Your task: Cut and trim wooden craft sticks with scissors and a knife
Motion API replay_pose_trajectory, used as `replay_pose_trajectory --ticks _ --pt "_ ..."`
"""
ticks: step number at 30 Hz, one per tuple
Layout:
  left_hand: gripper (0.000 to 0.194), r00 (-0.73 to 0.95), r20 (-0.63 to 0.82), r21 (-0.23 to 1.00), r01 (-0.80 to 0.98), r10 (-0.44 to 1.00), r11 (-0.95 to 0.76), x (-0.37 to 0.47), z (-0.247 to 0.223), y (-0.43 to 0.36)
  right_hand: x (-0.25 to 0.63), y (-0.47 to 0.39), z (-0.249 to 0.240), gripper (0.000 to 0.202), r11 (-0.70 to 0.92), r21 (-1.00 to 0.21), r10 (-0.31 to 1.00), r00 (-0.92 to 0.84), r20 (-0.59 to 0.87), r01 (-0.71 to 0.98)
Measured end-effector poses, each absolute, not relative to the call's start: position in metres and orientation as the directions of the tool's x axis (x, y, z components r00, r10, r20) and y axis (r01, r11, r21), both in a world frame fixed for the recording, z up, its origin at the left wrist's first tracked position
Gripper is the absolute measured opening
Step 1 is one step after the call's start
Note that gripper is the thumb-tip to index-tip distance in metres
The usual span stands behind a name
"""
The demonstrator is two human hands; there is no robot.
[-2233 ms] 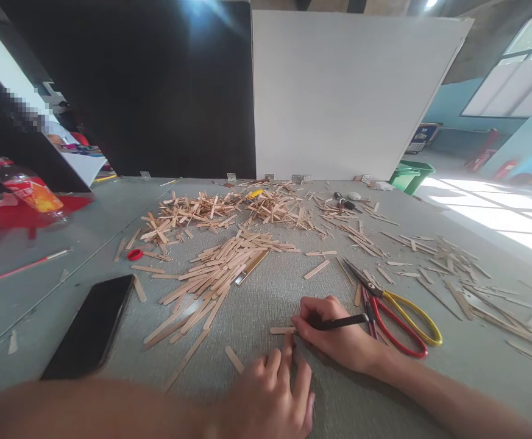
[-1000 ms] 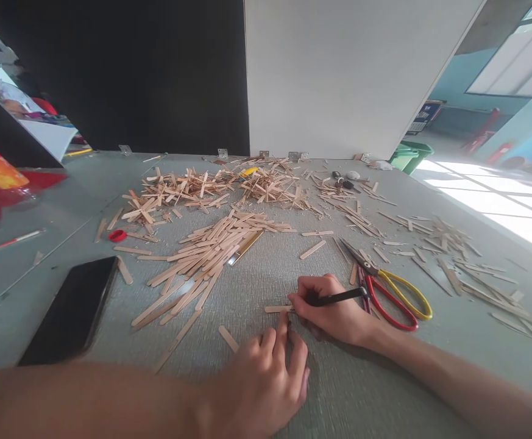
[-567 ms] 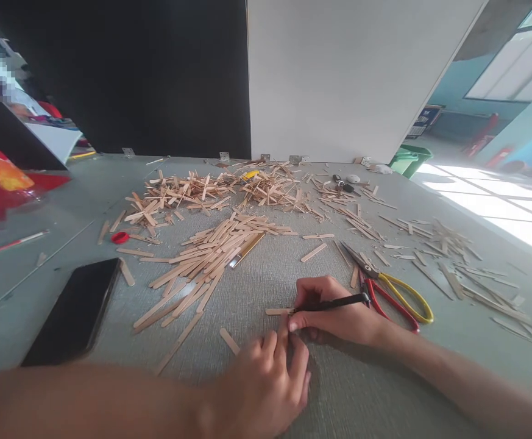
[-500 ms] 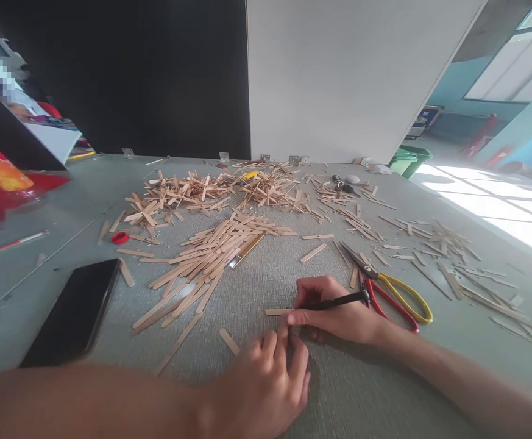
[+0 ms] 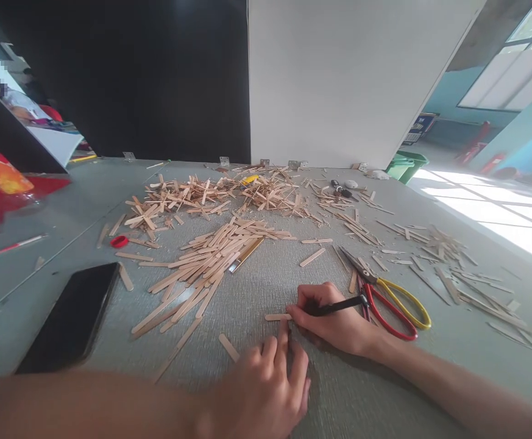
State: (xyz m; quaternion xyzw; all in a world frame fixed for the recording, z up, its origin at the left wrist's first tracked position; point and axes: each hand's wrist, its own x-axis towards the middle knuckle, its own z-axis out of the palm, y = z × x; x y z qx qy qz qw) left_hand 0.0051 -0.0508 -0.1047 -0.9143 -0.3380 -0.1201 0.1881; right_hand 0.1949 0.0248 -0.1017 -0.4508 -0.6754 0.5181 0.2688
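Observation:
A short wooden stick [image 5: 275, 317] lies flat on the grey tabletop [image 5: 247, 299], its right end under the fingers. My right hand [image 5: 332, 317] grips a black pen [image 5: 341, 305], whose tip is hidden behind the fingers at the stick's right end. Beside it, my left hand [image 5: 270, 378] rests on the table with its fingers bent and apart, the index fingertip on the stick's lower edge. Another small stick [image 5: 228, 347] is just left of the left hand. Left and ahead is a fanned heap of flat wooden sticks [image 5: 211, 256] beside a gold-coloured strip [image 5: 247, 253].
Scissors with yellow and red handles [image 5: 396, 305] lie right of the right hand. A black phone [image 5: 71, 317] is at the left, near a red ring [image 5: 119, 241]. Stick piles [image 5: 270, 195] spread along the back before an upright black and white panel [image 5: 329, 85].
My right hand's fingers have shifted slightly on the pen, and the pen sits a little lower. The view has tilted slightly. The left hand stays by the short stick.

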Motion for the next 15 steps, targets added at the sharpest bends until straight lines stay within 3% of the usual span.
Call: replay_pose_trajectory --ticks 15 --pt "0.034 0.750 0.376 -0.298 0.654 0.544 -0.696 0.0030 -0.1023 -0.0507 0.1961 0.0274 -0.1067 0.035 0.069 -0.954 0.884 -0.462 -0.077 0.293"
